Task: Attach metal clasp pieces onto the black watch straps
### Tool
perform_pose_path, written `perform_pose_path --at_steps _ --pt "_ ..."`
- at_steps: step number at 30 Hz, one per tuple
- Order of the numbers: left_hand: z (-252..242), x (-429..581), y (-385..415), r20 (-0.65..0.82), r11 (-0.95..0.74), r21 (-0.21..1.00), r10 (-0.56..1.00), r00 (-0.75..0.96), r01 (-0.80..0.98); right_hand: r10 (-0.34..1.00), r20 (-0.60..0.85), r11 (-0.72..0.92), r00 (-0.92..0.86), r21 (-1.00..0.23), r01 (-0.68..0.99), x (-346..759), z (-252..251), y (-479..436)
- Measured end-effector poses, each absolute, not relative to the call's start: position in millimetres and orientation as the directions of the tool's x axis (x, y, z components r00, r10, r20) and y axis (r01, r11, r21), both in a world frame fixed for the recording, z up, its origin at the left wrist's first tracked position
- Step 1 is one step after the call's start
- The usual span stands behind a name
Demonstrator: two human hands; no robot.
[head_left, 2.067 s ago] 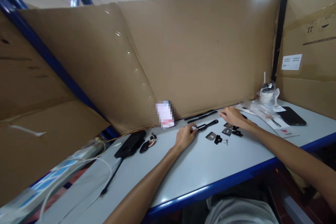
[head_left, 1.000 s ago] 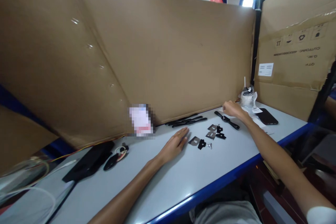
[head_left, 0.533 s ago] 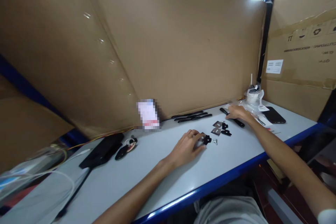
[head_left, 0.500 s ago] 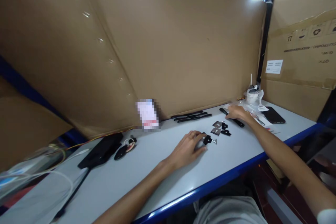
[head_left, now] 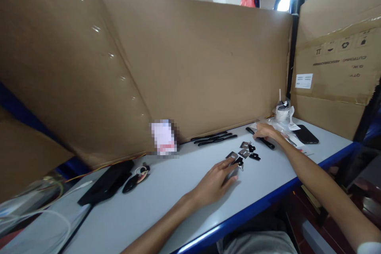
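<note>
Left hand (head_left: 214, 184), right of centre in the frame: palm down, fingers extended and unclenched, fingertips at a small black clip (head_left: 239, 161), presumably to steady or align it beside the metal plates (head_left: 241, 154). Right hand (head_left: 266, 132), farther right: fingers bent over a black handle (head_left: 267, 143) lying on the table (head_left: 178, 190); the knuckles hide the contact, so whether it is gripped cannot be told. Matching black strips (head_left: 217, 139) lie roughly parallel near the back edge, apparently grouped by type. Carton (head_left: 333, 53), upper right: inverted print, including "QTY" and "G.W."; its white label (head_left: 304, 81) is illegible.
</note>
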State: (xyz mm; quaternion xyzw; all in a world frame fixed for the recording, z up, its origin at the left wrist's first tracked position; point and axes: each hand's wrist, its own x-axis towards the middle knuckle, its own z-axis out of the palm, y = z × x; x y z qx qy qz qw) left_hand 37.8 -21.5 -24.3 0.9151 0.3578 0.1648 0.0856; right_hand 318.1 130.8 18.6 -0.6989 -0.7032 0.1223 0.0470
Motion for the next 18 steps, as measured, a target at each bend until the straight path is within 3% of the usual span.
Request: perform_pose_path --at_steps 4,10,13,15,18 --pt "-34 46 -11 0.229 -0.757 0.273 0.651 0.724 0.594 0.984 -0.169 -0.029 -0.059 -0.476 0.879 326 11 137" --pt "-30 78 12 0.229 -0.787 0.283 0.610 0.759 0.548 0.939 -0.285 -0.013 -0.194 -0.590 0.807 319 16 135" --pt "-24 86 13 0.319 -0.781 0.329 0.620 0.716 0.530 0.947 -0.221 0.033 -0.232 -0.652 0.757 313 26 129" --pt "-21 82 9 0.409 -0.748 0.366 0.664 0.626 0.554 0.976 -0.082 0.114 -0.202 -0.594 0.796 305 32 121" --pt "-16 61 -1 0.543 -0.701 0.366 0.695 0.472 0.612 0.939 0.227 0.318 -0.258 -0.295 0.901 284 37 101"
